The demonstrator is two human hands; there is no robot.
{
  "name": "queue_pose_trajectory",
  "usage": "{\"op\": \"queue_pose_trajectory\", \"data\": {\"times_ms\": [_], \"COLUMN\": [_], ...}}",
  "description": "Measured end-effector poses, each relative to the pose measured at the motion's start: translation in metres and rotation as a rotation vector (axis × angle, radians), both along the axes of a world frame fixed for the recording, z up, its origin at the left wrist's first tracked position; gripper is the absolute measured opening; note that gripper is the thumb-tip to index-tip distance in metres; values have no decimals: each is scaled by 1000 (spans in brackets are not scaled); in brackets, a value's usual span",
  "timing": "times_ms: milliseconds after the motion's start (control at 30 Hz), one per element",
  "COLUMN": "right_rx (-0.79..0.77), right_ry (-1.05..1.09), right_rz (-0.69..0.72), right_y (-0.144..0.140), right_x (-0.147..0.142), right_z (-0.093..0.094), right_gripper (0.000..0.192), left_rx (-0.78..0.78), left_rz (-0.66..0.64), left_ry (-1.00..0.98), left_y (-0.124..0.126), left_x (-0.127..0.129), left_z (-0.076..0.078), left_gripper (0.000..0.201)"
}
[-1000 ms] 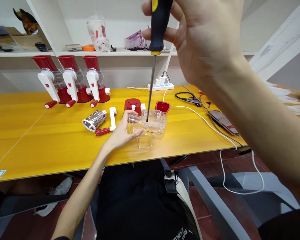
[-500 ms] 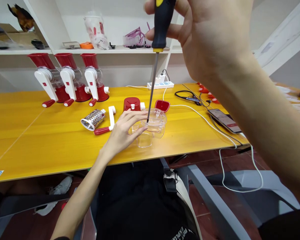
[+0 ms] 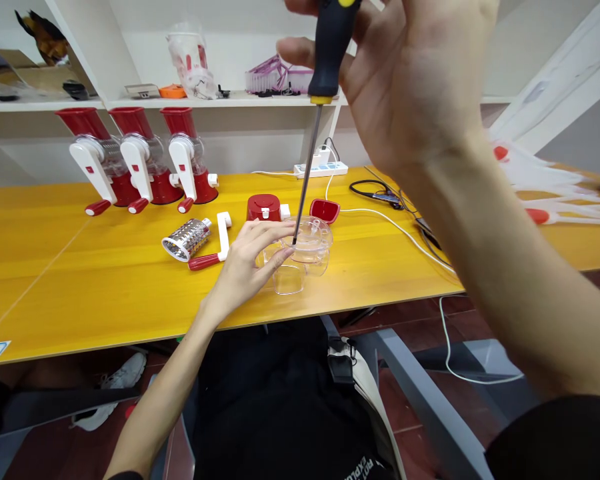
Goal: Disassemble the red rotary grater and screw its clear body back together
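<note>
Fingers of the right hand (image 3: 420,87) wrap a screwdriver (image 3: 320,93), its tip down inside a clear plastic housing (image 3: 305,257) on the yellow table (image 3: 80,267). Left hand (image 3: 247,263) steadies the housing, fingers curled against it. Metal drum (image 3: 185,239) and crank (image 3: 215,247) lie beside.

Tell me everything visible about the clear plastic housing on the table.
The clear plastic housing is transparent and colourless, with a rounded drum-like upper part and a squarish open chute below. It stands on the yellow table near the front edge. The left hand steadies it from the left, fingers on its side and rim. The tip of the screwdriver, held nearly upright by the right hand, sits inside its top.
</note>
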State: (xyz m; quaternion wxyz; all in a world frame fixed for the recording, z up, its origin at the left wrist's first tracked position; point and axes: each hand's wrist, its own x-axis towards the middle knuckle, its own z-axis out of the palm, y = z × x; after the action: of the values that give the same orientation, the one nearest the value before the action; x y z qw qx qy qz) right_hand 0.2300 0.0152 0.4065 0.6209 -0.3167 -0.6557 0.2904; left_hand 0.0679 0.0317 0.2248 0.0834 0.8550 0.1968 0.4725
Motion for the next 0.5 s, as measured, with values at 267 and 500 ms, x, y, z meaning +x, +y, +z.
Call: {"op": "queue_pose_trajectory", "data": {"times_ms": [267, 500], "right_rx": [66, 213], "right_ry": [88, -11], "right_rz": [92, 82], "right_y": [25, 40], "right_x": [-20, -35], "right_z": [-8, -11], "right_gripper": [85, 127], "left_rx": [-37, -29], "left_rz": [18, 29], "left_ry": [27, 22], "left_y": [4, 6], "left_x": [-5, -13], "left_z": [0, 5], "left_gripper": [28, 29]}}
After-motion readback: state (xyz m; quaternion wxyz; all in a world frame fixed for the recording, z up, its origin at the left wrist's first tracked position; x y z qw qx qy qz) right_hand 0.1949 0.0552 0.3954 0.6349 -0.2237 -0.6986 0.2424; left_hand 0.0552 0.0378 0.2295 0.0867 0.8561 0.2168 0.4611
